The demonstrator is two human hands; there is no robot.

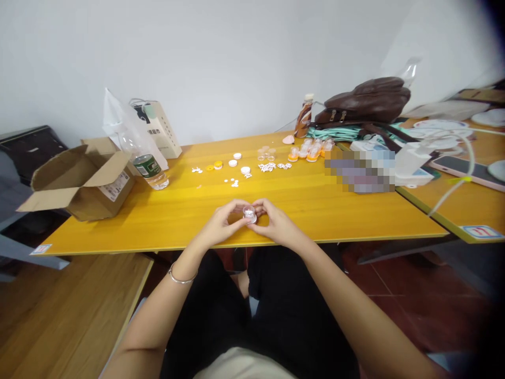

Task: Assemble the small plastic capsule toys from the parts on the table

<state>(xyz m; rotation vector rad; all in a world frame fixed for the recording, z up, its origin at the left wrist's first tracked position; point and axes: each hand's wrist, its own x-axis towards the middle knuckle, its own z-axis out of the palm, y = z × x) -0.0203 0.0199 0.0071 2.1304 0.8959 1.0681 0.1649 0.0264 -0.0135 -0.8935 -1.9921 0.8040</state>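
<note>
Between my two hands, near the table's front edge, is a small clear round container (249, 213) with white bits inside. The fingers and thumb of my left hand (226, 222) close on its left side. From the right, my right hand (274, 223) grips it in the same way. Beyond them lie small white discs (234, 183), white round caps (245, 170) and yellow rings (213, 166). White pieces with dark marks (267, 167) are heaped beside clear empty cups (266, 153). Farther right stand several clear containers with orange bases (311, 151).
An open cardboard box (90, 184) and a tilted water bottle (148, 167) stand at the left. A brown drink bottle (303, 117) and a dark brown bag (366, 101) are at the back right. A white device with a cable (412, 164) sits near a phone (473, 171).
</note>
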